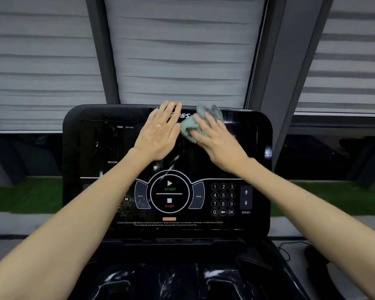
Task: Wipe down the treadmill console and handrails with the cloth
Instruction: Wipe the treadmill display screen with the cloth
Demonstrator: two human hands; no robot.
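Observation:
The black glossy treadmill console (95, 148) fills the middle of the view, with START and STOP marks and a number keypad low on it. A crumpled pale green cloth (189, 126) lies against the upper middle of the screen. My right hand (217, 141) presses flat on the cloth, fingers spread over it. Just left of the cloth, my left hand (158, 135) lies flat on the screen, fingers together and reaching the console's top edge, holding nothing. Wet streaks show on the screen below the hands. No handrails can be made out.
Below the console a dark tray (171, 276) with cup recesses shows wet streaks. Grey slatted blinds (182, 50) and dark frame posts stand behind the console. A strip of green turf (20, 195) runs along the floor, and a black cable (286, 250) lies at the lower right.

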